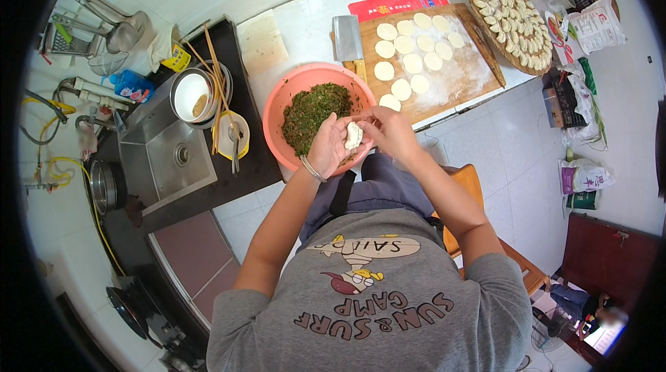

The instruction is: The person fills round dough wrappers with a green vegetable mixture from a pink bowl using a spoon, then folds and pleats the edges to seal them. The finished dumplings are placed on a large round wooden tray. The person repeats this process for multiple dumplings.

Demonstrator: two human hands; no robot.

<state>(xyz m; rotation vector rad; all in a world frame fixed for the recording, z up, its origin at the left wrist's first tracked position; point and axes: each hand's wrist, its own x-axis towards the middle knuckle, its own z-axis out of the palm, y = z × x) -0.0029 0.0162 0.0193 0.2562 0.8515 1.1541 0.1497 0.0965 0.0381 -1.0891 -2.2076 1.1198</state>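
Over the near right rim of a pink bowl (272, 121), my left hand (327, 144) cradles a white folded dumpling (354, 135) on its fingers. The fingers of my right hand (392, 132) are curled and pinched together at the dumpling's right edge. Dark green chopped filling (316, 112) lies in the bowl beneath my hands. To the right, several round dough wrappers (413, 63) are spread on a floured wooden board (451, 84). A cleaver (347, 38) rests at the board's left edge, its blade pointing away from me.
A round tray of finished dumplings (510, 24) stands at the far right, with a rolling pin (480, 45) beside it. On the left are a sink (163, 164), a metal pot with a white bowl (192, 94), long chopsticks (219, 88) and a yellow bowl (243, 135). An orange chair (466, 188) is at my right.
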